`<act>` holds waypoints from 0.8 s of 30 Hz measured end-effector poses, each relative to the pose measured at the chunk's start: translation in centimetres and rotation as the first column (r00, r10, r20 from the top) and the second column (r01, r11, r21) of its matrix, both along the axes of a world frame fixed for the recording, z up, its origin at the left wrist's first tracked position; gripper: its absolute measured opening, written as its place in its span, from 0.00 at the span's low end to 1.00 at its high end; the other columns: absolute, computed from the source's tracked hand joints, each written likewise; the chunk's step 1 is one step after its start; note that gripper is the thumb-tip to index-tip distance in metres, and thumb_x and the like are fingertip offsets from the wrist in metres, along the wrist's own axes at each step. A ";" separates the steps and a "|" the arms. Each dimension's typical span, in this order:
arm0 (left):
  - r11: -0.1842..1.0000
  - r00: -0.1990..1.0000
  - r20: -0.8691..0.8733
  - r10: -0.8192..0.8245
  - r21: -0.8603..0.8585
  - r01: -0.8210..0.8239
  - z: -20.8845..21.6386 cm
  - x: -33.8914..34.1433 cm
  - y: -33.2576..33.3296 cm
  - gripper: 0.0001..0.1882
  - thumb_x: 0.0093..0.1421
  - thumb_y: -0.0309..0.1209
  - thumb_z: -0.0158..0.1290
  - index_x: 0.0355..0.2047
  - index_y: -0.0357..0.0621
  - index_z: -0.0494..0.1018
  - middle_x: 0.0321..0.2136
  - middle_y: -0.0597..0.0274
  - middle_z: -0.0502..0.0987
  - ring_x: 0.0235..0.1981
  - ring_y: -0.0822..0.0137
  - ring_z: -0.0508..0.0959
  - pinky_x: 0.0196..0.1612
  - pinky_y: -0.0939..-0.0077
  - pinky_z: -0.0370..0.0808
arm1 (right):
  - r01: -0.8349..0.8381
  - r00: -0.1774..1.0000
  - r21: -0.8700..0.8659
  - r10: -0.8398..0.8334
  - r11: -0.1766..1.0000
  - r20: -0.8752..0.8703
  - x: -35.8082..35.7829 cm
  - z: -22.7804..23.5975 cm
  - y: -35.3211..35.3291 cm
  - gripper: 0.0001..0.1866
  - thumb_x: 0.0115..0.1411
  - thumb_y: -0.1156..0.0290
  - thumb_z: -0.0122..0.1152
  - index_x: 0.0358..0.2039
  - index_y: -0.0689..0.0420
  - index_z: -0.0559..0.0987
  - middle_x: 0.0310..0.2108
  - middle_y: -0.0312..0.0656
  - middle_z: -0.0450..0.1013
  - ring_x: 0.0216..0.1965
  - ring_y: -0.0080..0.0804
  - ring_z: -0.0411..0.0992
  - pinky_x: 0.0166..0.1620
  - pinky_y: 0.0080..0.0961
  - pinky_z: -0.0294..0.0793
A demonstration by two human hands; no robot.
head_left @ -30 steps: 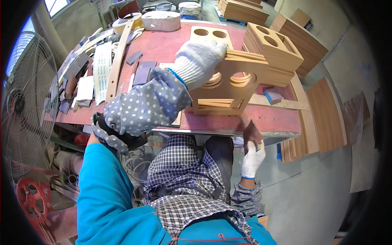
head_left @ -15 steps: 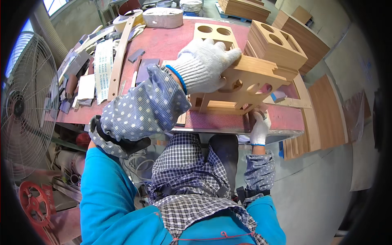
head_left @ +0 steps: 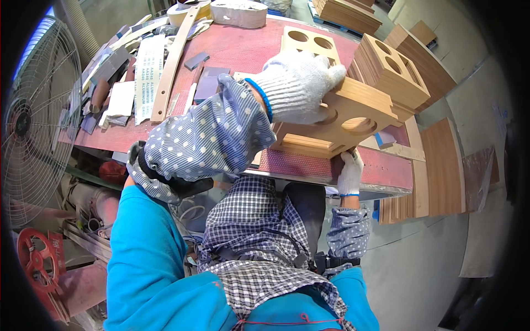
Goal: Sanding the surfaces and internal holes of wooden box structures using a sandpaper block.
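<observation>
My left hand (head_left: 302,87), in a white knitted glove with a blue cuff edge, grips the upper edge of a thick wooden panel (head_left: 345,102). Round and rectangular cut-outs run through this panel, which is held tilted on its edge over the red worktable (head_left: 309,168). At the panel's lower right corner is my right hand (head_left: 351,172), also gloved, with its fingers closed. Whatever those fingertips hold is mostly hidden against the wood. Another wooden piece with two round holes (head_left: 311,42) lies just beyond my left hand.
A stack of cut-out panels (head_left: 393,71) stands at the right. Sanding sheets, strips and blocks (head_left: 118,99) clutter the table's left, beside a long holed wooden strip (head_left: 175,66). A blue-grey block (head_left: 385,139) sits near my right hand. A caged fan (head_left: 41,121) stands far left.
The panel has tilted, so its round hole now shows wider. My left hand has stayed on its upper edge; my right hand remains by the lower corner. The whole view has shifted slightly.
</observation>
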State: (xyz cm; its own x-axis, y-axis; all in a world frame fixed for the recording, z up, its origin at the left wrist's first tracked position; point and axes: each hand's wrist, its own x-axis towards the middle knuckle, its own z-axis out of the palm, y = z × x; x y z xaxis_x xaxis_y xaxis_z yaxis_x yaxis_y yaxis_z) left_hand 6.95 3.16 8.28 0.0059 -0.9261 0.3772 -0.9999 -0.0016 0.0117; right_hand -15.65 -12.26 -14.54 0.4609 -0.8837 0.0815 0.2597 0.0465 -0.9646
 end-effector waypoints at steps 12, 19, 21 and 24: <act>0.996 0.988 -0.132 -0.083 -0.035 0.079 -0.1 2.7 1.4 0.37 0.56 0.47 0.66 0.62 0.44 0.70 0.50 0.42 0.78 0.51 0.44 0.79 0.54 0.55 0.77 | 0.010 0.992 -0.168 -0.031 0.986 -0.121 1.4 0.1 2.0 0.19 0.65 0.78 0.49 0.54 0.66 0.78 0.46 0.38 0.79 0.47 0.23 0.74 0.52 0.22 0.71; 0.963 0.966 -0.161 -0.200 -0.212 0.164 -1.4 3.4 0.8 0.38 0.55 0.48 0.67 0.62 0.43 0.71 0.48 0.46 0.79 0.49 0.46 0.80 0.54 0.58 0.77 | 0.447 0.883 -0.593 -0.437 0.670 0.172 1.2 14.3 2.4 0.26 0.67 0.84 0.51 0.66 0.65 0.70 0.62 0.49 0.73 0.59 0.34 0.75 0.63 0.29 0.72; 0.969 0.884 -0.400 -0.241 -0.146 0.198 -0.8 3.3 1.0 0.36 0.60 0.43 0.65 0.64 0.38 0.69 0.54 0.47 0.77 0.56 0.52 0.77 0.59 0.62 0.74 | 0.355 0.907 -0.758 -0.400 0.548 0.136 2.4 19.3 2.8 0.24 0.66 0.81 0.52 0.63 0.59 0.76 0.58 0.46 0.77 0.57 0.38 0.77 0.59 0.34 0.77; 0.929 0.336 -0.889 -0.310 -0.209 0.304 -0.4 3.7 1.5 0.26 0.74 0.35 0.49 0.66 0.29 0.65 0.60 0.46 0.74 0.65 0.58 0.72 0.68 0.64 0.67 | 0.013 0.783 -0.975 -0.609 0.220 -0.127 5.5 21.9 0.0 0.21 0.64 0.71 0.54 0.58 0.52 0.80 0.53 0.46 0.80 0.51 0.47 0.80 0.55 0.41 0.79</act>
State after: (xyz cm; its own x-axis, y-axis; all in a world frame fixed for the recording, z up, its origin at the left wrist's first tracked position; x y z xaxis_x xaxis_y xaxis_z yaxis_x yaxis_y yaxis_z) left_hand 10.68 4.62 7.84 0.0570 -0.9379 0.3422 -0.3265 0.3064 0.8942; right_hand -10.17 -12.24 7.37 0.3999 -0.4135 0.8180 -0.3966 -0.8826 -0.2523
